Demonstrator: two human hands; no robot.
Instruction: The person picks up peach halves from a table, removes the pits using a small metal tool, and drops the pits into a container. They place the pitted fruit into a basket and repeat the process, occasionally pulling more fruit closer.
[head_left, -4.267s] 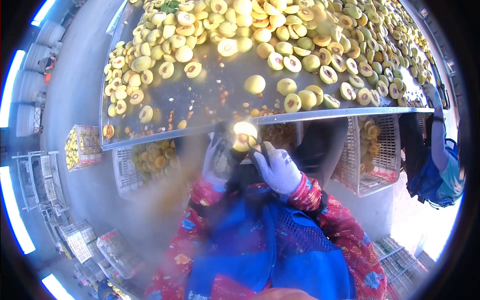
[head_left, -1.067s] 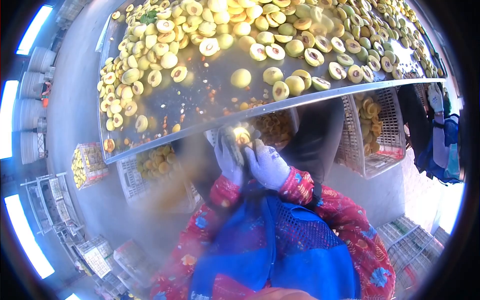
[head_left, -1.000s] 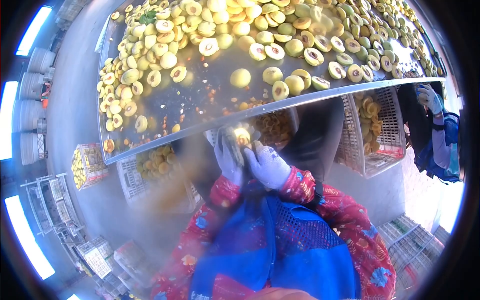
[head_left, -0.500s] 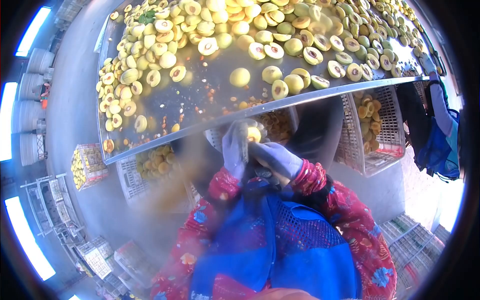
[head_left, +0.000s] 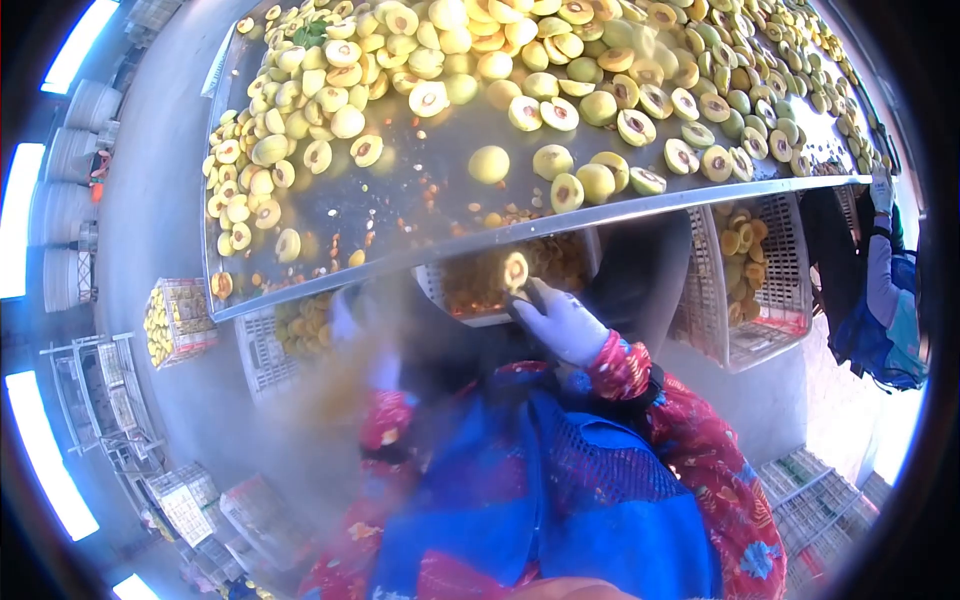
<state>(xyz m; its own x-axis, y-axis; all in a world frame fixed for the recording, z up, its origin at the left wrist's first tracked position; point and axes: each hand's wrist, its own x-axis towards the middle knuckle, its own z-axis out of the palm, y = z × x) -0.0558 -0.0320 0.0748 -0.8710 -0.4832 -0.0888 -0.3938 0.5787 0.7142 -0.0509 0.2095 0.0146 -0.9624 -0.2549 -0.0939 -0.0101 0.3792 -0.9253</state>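
My right hand, in a pale purple glove with dark fingertips, holds a halved yellow stone fruit above a crate of fruit scraps under the table edge. The cut face of the half shows a brown centre. To the left, my left hand, in a similar glove, is next to a white crate that contains yellow fruit halves. A blurred smear covers part of this hand, and its fingers cannot be made out.
Many halved fruits lie on the metal table, whose raised rim runs in front of me. To the right stands another crate of halves. A co-worker's arm reaches to the table at far right. Stacked crates stand behind.
My hands were together around the fruit; now they are apart. My left hand has moved left and down toward the crate, while my right hand keeps the fruit half. The view has shifted slightly.
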